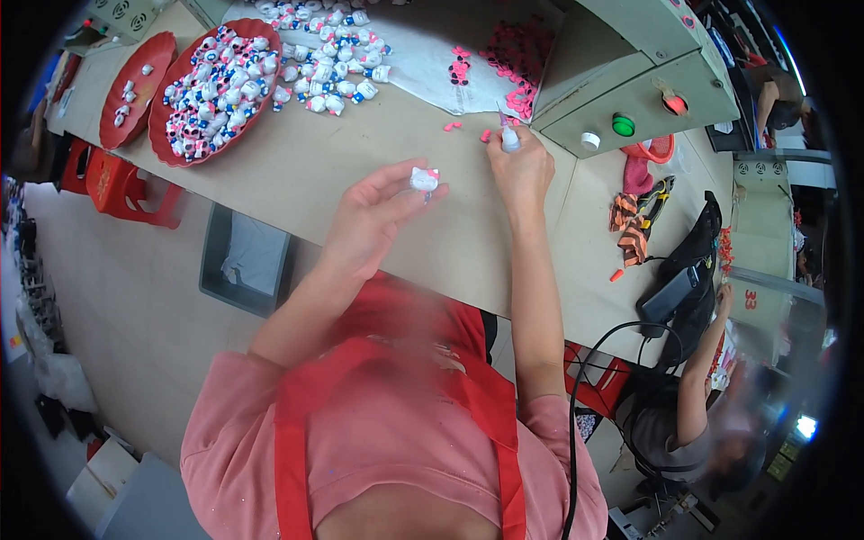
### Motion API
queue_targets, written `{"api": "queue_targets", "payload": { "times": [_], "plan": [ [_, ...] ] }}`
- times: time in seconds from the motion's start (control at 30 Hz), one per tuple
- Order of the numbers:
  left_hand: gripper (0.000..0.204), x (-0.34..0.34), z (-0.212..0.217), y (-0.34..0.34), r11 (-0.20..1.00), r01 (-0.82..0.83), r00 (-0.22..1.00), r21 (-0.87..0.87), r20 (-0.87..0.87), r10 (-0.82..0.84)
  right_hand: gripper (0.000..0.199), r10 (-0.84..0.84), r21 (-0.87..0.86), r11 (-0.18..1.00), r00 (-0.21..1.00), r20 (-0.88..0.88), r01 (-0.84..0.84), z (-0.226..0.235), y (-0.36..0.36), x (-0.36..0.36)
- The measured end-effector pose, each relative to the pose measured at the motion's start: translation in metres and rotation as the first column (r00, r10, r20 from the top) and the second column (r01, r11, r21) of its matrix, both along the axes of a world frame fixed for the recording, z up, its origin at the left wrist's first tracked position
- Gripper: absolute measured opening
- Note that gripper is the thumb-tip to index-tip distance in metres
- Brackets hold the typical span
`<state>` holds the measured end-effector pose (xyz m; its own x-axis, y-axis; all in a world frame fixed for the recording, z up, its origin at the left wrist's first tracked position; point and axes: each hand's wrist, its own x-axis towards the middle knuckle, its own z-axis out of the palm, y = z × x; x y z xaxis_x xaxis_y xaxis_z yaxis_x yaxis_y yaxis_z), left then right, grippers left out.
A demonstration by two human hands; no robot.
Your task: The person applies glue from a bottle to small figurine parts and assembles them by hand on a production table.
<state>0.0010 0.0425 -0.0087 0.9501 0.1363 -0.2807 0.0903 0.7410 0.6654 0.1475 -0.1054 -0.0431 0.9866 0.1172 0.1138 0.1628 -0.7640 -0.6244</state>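
1 white figurine (424, 179) pinched at left hand (371, 219) fingertips

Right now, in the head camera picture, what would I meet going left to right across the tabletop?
Small red plate → big red plate of figurines → left hand holding a white figurine → right hand with a small bottle → green button.

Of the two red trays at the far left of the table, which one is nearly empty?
The smaller red tray, the one farther left at the table's end, holds only a few white figurines. The larger red tray beside it is heaped full of them.
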Motion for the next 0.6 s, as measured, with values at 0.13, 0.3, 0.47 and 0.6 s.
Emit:
{"api": "queue_targets", "payload": {
  "times": [0.13,0.3,0.47,0.6],
  "plan": [
    [0.038,0.002,0.003,-0.002,0.998,-0.009,1.000,0.065,0.004,0.008,0.019,0.003,0.090,0.996,1.000,-0.010,-0.002,0.007,-0.003,-0.002],
    [0.039,0.001,0.001,-0.009,0.999,0.014,1.000,0.038,0.002,-0.015,0.021,0.121,-0.175,0.977,0.993,0.002,-0.119,0.005,0.002,0.008],
    [0.040,0.002,0.003,-0.010,0.994,-0.016,1.000,0.109,-0.024,0.018,0.013,0.180,0.360,0.927,0.967,-0.179,-0.106,0.032,-0.017,-0.024],
    [0.038,0.002,0.002,-0.016,0.973,0.024,0.999,0.228,0.025,-0.031,0.011,0.423,0.631,0.750,0.877,-0.227,-0.199,0.071,-0.017,-0.076]
  ]
}}
